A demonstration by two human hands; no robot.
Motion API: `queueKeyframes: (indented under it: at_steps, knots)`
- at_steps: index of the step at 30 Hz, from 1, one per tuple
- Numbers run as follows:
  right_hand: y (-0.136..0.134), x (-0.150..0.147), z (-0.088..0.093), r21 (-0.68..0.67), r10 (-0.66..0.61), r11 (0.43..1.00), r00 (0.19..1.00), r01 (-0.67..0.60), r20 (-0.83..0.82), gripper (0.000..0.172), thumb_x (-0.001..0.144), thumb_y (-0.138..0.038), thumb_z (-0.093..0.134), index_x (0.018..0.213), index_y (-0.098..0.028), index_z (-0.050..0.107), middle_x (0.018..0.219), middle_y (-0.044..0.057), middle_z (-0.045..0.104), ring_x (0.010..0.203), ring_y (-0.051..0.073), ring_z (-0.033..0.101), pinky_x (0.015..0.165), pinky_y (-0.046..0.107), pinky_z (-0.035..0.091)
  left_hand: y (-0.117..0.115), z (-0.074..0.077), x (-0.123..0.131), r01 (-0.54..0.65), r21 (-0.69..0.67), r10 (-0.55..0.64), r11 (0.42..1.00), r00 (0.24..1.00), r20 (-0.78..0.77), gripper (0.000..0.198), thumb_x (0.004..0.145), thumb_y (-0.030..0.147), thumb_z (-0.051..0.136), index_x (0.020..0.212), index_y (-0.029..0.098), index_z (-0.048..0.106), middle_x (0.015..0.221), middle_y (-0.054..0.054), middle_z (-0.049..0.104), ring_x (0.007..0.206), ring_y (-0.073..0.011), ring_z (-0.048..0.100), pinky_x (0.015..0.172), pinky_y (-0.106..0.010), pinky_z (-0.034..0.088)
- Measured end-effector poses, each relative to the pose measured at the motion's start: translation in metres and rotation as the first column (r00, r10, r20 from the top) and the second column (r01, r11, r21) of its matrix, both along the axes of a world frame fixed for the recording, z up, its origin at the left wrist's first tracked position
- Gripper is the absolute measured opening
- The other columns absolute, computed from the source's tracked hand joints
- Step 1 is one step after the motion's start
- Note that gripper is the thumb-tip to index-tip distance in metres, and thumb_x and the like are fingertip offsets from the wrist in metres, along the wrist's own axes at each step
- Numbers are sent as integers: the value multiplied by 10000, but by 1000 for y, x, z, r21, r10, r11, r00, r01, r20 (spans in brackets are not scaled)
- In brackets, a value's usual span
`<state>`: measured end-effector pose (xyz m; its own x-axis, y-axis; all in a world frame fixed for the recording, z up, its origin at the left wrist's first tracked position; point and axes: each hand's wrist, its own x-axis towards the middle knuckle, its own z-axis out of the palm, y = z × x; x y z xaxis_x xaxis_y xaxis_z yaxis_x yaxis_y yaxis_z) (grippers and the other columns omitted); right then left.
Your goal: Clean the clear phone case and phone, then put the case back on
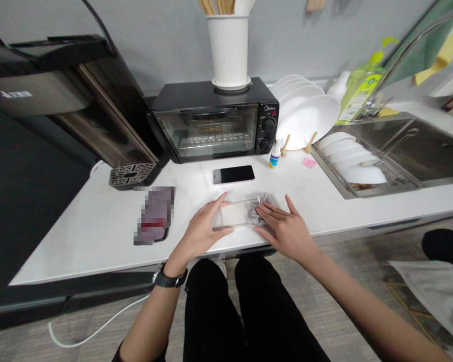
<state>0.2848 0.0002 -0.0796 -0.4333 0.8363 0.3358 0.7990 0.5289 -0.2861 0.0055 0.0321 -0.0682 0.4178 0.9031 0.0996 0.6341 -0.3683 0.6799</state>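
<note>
On the white counter, near its front edge, lies a clear, shallow rectangular box (234, 214) with something pale in it or under it. My left hand (202, 224) grips the box's left end, thumb on the near side and fingers on the far side. Over the right end, a crumpled grey cloth (257, 210), thin and soft-looking, is bunched under the fingers of my right hand (285, 226). The right thumb rests along the box's near edge, and one finger sticks up away from the cloth. Part of the cloth is hidden by that hand.
Behind the box lies a phone (234, 174); a blurred-out phone-like item (154, 216) is at left. A toaster oven (215, 123) stands behind, a drink machine (109, 100) left. A small bottle (275, 155), racked plates (311, 118) and a sink (434, 151) are right.
</note>
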Motion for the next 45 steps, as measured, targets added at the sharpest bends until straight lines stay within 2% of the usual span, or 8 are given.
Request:
queueKeyframes:
  at_steps: [8, 12, 18, 23, 29, 33, 39, 45]
  knots:
    - [8, -85, 0, -24, 188, 981, 975, -192, -117, 613, 987, -651, 603, 1290, -128, 704, 1286, 175, 760, 1291, 312, 673, 1286, 557, 298, -1, 1, -3, -11, -11, 12, 1000, 1000, 19, 916, 862, 238, 776, 1652, 309, 318, 1521, -68, 605, 1405, -283, 559, 1207, -448, 402]
    - [-2, -50, 0, -76, 218, 970, 965, -231, -149, 507, 1042, -553, 577, 1403, -208, 656, 1383, 100, 729, 1391, 274, 614, 1313, 579, 222, 0, 2, -4, 32, 20, -32, 999, 999, -15, 957, 863, 259, 792, 1667, 318, 277, 1517, -67, 608, 1417, -294, 540, 1217, -471, 383]
    - [-6, 18, 3, -46, 61, 997, 998, -62, -31, 383, 1095, -440, 509, 1382, -260, 687, 1362, 67, 741, 1356, 285, 647, 1304, 651, 171, 1, 0, -2, 23, 20, -22, 1000, 999, -27, 959, 872, 366, 814, 1668, 329, 278, 1510, -69, 616, 1438, -310, 518, 1233, -503, 354]
    - [7, -13, 3, -32, 44, 998, 999, -45, -26, 559, 1043, -559, 564, 1421, -155, 646, 1432, 151, 688, 1387, 342, 614, 1280, 647, 250, 0, 1, 0, -6, -22, 6, 1000, 1000, 6, 982, 851, 360, 826, 1668, 323, 282, 1510, -66, 620, 1453, -309, 516, 1242, -498, 356]
    - [8, -77, 4, -57, 242, 966, 958, -253, -150, 566, 983, -624, 632, 1282, -150, 713, 1361, 166, 730, 1322, 304, 664, 1288, 538, 297, -1, 0, -5, -5, -26, 6, 1000, 1000, 29, 934, 872, 293, 778, 1669, 305, 293, 1513, -88, 605, 1387, -296, 582, 1187, -454, 429]
    - [-3, -50, 3, -131, 225, 958, 952, -255, -207, 480, 1027, -568, 600, 1345, -221, 698, 1384, 98, 727, 1341, 275, 658, 1311, 568, 234, 0, -1, -6, 51, 30, -51, 998, 999, 1, 937, 878, 267, 766, 1673, 311, 273, 1510, -91, 602, 1403, -300, 553, 1207, -478, 397]
    - [-14, 14, 4, -90, 35, 995, 992, -46, -120, 345, 1089, -409, 540, 1367, -276, 695, 1371, 49, 734, 1303, 259, 687, 1322, 613, 168, 1, -1, -4, 45, 24, -45, 999, 999, -29, 971, 870, 355, 812, 1670, 343, 261, 1520, -68, 600, 1443, -311, 507, 1239, -509, 344]
    - [5, -20, 2, -50, -9, 999, 994, 3, -108, 408, 1063, -472, 567, 1338, -205, 708, 1385, 119, 718, 1311, 302, 680, 1292, 630, 253, 1, 0, -2, 26, 1, -26, 1000, 999, -20, 988, 864, 369, 820, 1676, 337, 257, 1514, -74, 615, 1452, -317, 503, 1245, -520, 339]
